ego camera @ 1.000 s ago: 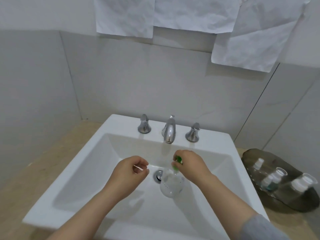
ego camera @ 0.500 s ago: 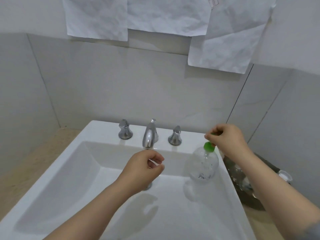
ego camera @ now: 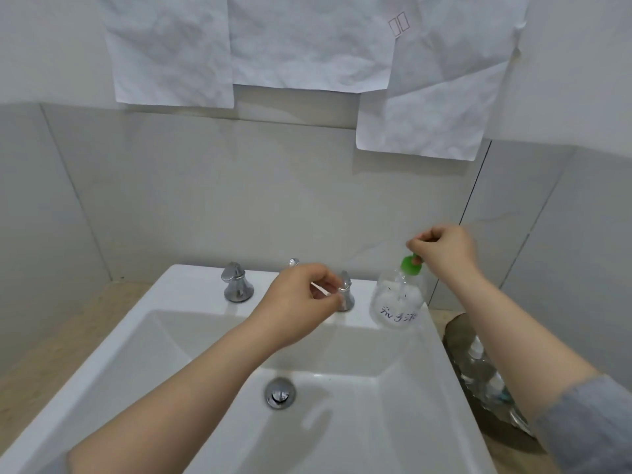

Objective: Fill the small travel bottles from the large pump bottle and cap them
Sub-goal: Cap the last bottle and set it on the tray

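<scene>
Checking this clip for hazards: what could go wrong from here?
The right hand holds the pump bottle only by its green pump head at the corner of the sink; it could swing or tip toward the tray. The left hand pinches a small pale item above the sink; dropped, it might roll to the drain.

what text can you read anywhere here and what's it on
"洗手液", handwritten and only roughly legible: on the clear pump bottle.
Two small outlined boxes, no letters: on the right-hand paper sheet on the wall.
Travel bottles on the dark tray: too blurred to read any label.
</scene>
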The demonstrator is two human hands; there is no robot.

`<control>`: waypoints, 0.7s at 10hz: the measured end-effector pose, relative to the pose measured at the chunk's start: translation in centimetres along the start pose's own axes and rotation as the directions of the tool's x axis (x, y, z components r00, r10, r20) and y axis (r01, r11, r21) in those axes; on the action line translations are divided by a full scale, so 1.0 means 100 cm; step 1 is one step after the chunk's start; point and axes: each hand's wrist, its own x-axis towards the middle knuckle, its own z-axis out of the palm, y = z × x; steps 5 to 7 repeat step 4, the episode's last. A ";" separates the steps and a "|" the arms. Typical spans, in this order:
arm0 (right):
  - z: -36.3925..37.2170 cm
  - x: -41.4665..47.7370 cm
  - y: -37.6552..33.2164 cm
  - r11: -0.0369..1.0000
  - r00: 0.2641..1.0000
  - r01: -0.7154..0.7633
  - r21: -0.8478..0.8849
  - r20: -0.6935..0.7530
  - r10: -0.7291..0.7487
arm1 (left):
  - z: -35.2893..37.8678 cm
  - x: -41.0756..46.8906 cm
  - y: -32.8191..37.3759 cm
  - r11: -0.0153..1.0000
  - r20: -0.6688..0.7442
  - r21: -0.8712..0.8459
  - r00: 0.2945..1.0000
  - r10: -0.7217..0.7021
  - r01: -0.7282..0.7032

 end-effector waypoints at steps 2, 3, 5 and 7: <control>0.021 0.009 0.003 0.999 1.000 -0.024 0.029 0.019 0.023 | -0.006 0.004 -0.011 0.999 -0.037 0.004 0.999 -0.032 0.032; 0.017 0.006 0.003 0.999 0.999 -0.024 0.035 0.027 0.023 | -0.009 0.002 -0.015 1.000 -0.057 0.004 0.998 -0.029 0.030; 0.010 -0.007 0.005 0.998 0.999 -0.035 0.045 0.041 0.033 | -0.013 -0.009 -0.013 0.999 -0.073 -0.019 0.997 -0.036 0.035; 0.010 -0.007 0.005 0.998 0.999 -0.035 0.045 0.041 0.033 | -0.013 -0.009 -0.013 0.999 -0.073 -0.019 0.997 -0.036 0.035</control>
